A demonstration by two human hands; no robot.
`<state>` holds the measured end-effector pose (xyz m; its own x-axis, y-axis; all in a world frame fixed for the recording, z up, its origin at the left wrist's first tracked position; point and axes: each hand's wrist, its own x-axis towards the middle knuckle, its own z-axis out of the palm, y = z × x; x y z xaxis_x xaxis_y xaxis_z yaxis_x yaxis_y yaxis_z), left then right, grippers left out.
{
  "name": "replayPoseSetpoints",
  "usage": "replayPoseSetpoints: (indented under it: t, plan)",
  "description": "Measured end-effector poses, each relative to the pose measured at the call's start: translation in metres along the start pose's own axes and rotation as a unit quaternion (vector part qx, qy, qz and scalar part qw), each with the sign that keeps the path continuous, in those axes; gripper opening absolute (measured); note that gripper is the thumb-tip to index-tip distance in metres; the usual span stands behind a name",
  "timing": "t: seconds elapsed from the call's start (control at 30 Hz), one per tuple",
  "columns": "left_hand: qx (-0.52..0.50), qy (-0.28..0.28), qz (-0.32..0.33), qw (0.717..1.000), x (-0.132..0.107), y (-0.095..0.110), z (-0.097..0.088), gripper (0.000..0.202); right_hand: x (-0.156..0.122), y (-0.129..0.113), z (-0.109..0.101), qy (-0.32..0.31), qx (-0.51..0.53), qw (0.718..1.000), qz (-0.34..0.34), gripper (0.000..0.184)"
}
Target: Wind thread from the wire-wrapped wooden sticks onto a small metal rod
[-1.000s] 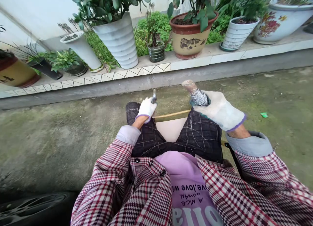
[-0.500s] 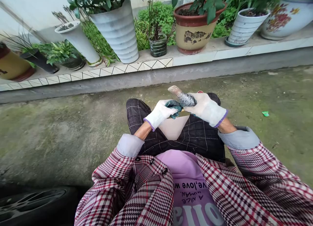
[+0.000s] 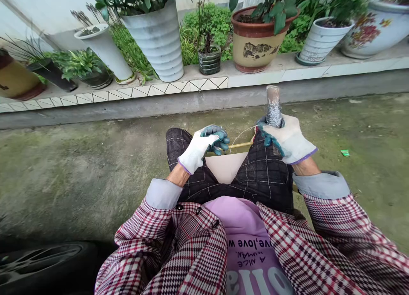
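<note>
My right hand [image 3: 286,137], in a white glove with a green coated palm, is closed around a rod wound with silver wire [image 3: 274,112]. The rod's bare end points up, away from me. A thin loose strand [image 3: 238,135] arcs from beside this hand down between my knees. Over my left knee, my left hand [image 3: 206,146], gloved alike, has its fingers curled in; what they hold, if anything, is hidden. A thin yellow stick [image 3: 241,145] stretches from near its fingertips toward my right knee. Something red partly shows beside my right hand.
Potted plants, including a ribbed white pot [image 3: 156,41] and a brown-rimmed pot [image 3: 260,41], line a low tiled ledge [image 3: 255,78] ahead. A wheel [image 3: 47,265] is at lower left. A green scrap [image 3: 345,153] lies on the concrete floor [image 3: 79,167] at right.
My hands have moved apart: the right one went right, and the wire-wound rod turned from slanting left to nearly upright. The thin strand and more of the yellow stick now show between them.
</note>
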<state>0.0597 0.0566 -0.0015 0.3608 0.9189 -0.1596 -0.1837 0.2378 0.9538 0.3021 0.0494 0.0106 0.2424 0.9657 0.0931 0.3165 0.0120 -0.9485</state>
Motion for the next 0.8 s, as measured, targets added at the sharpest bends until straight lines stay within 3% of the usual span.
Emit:
replayPoseSetpoints:
  t: [0.17, 0.37, 0.5, 0.63, 0.7, 0.8]
  plan:
    - [-0.087, -0.088, -0.045, 0.991, -0.014, 0.002, 0.003, 0.031, 0.015, 0.022, -0.002, 0.037, -0.088, 0.995, -0.012, 0.015]
    - [-0.066, -0.077, -0.078, 0.992, -0.012, -0.015, 0.008, 0.025, 0.031, 0.051, -0.004, 0.032, -0.176, 0.984, -0.010, 0.014]
    - [-0.063, -0.076, -0.110, 0.989, -0.009, -0.021, 0.010, 0.027, 0.029, 0.049, 0.001, 0.021, -0.207, 0.978, -0.017, 0.019]
    - [-0.103, -0.125, -0.133, 0.978, -0.020, -0.015, 0.013, 0.032, 0.027, 0.045, 0.006, 0.013, -0.229, 0.973, -0.035, 0.021]
    - [-0.138, -0.146, -0.121, 0.972, -0.026, -0.012, 0.011, 0.035, 0.029, 0.047, 0.004, 0.007, -0.243, 0.969, -0.033, 0.019]
    - [-0.177, -0.129, -0.081, 0.972, -0.031, -0.009, -0.003, 0.034, 0.036, 0.052, -0.007, 0.000, -0.260, 0.966, -0.004, 0.017]
